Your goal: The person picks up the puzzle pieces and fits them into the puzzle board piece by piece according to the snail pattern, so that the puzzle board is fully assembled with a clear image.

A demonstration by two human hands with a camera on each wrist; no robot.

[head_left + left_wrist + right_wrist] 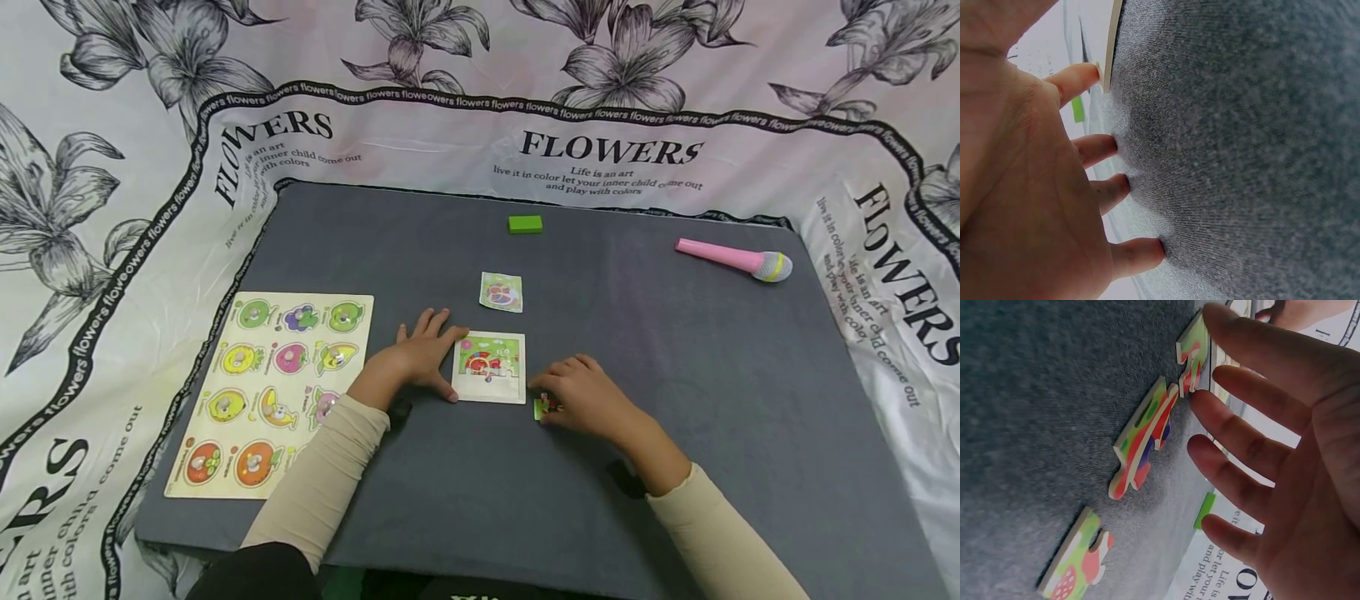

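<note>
From the head view, we saw a square, cream-bordered puzzle tray (488, 393) on dark grey cloth (637, 333), its picture partly filled in. The person's left hand (422, 357) lay at its left side, fingers spread, index and thumb at the edge. The right hand (592, 398) was just beside the right edge, over small green-and-red puzzle pieces (548, 407). We noted a cream board of colourful fruit shapes (258, 379) on the left, a small printed picture card (501, 292) and a bright green rectangular block (525, 224) beyond the tray, and a pink toy microphone (735, 260) far right.

In the left wrist view, we found that hand's fingers apart, several tips on the cloth.

In the right wrist view, the fingers were spaced apart, the thumb overlapping one piece; we could not tell whether they pinched it. Other pieces lay nearby on the cloth.
</note>
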